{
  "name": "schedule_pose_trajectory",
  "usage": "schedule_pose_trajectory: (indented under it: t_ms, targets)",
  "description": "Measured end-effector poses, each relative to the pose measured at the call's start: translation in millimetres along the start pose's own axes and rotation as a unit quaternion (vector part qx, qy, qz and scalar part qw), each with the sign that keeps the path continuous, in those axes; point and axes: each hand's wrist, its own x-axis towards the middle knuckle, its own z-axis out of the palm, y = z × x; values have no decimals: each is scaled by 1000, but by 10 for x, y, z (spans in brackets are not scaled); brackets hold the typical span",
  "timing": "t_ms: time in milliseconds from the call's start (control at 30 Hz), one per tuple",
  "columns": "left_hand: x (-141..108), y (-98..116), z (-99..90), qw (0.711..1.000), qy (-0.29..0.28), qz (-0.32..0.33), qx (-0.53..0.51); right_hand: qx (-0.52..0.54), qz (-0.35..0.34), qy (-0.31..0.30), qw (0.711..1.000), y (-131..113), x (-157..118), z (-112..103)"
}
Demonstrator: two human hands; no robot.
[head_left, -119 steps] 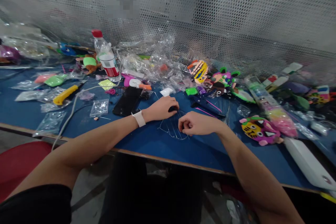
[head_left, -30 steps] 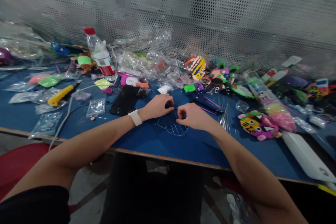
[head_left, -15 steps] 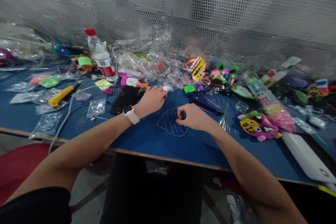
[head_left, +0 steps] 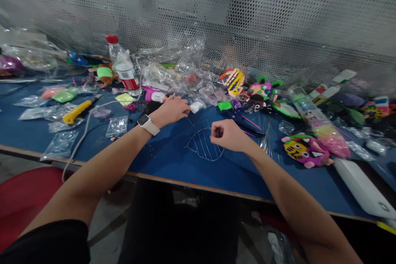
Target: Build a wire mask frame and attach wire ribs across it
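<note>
A leaf-shaped frame of thin silvery wire (head_left: 201, 158), with several thin strands across it, lies on the blue table. My right hand (head_left: 230, 135) is closed in a pinch at its right side, covering part of the outline; the exact grip between the fingertips is hidden. My left hand (head_left: 173, 111), wearing a white-strapped watch, is farther back and to the left, over a dark phone. Its fingers are curled together, and a short thin wire (head_left: 191, 122) sticks out below the fingertips. Beside those fingers lies a crumpled white piece (head_left: 196, 107).
Behind the hands are clear plastic bags (head_left: 182, 80), a red-capped bottle (head_left: 126, 72) and dark-handled pliers (head_left: 244, 123). A yellow utility knife (head_left: 76, 112) lies left, near a pale cable (head_left: 81, 135). To the right are a colourful clay mask (head_left: 306, 150) and a white device (head_left: 360, 187).
My left hand has moved left, away from the white piece, and a thin wire now shows below its fingers. My right hand stays pinched at the frame. The view has shifted slightly.
</note>
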Motion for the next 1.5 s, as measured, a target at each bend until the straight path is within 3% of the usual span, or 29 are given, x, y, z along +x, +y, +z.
schedule_pose_trajectory:
  t_ms: [133, 267, 367, 533, 667, 800, 933, 1100, 1233, 1367, 1500]
  targets:
    - [31, 59, 128, 1000, -6, 19, 2, -37, -77, 96, 992, 43, 20, 21]
    - [100, 244, 265, 999, 28, -25, 25, -136, -132, 159, 969, 78, 34, -30]
    - [163, 314, 285, 995, 55, -76, -23, -216, -179, 145, 949, 173, 58, -110]
    - [181, 170, 100, 967, 133, -170, -133, -280, -213, 67, 934, 393, 194, -122]
    - [126, 205, -29, 959, 174, -163, -152, -200, -164, 113, 960, 419, 340, 49]
    - [114, 408, 63, 982, 101, -91, -132, -148, -107, 167, 969, 419, 343, 83]
    - [145, 485, 196, 989, 45, -63, -123, -193, -60, 166, 965, 590, 229, -145]
    - [147, 363, 189, 992, 41, -62, -104, -267, 91, 130, 950, 880, 91, -459]
    - [127, 254, 141, 993, 40, -81, -74, -259, 187, 112, 941, 1000, 25, -528]
    - [117, 233, 113, 993, 40, -93, -64, -249, 179, 84, 948, 1080, 10, -530]
    - [114, 264, 111, 993, 49, -90, -62, -235, 149, 93, 956, 1120, 23, -549]
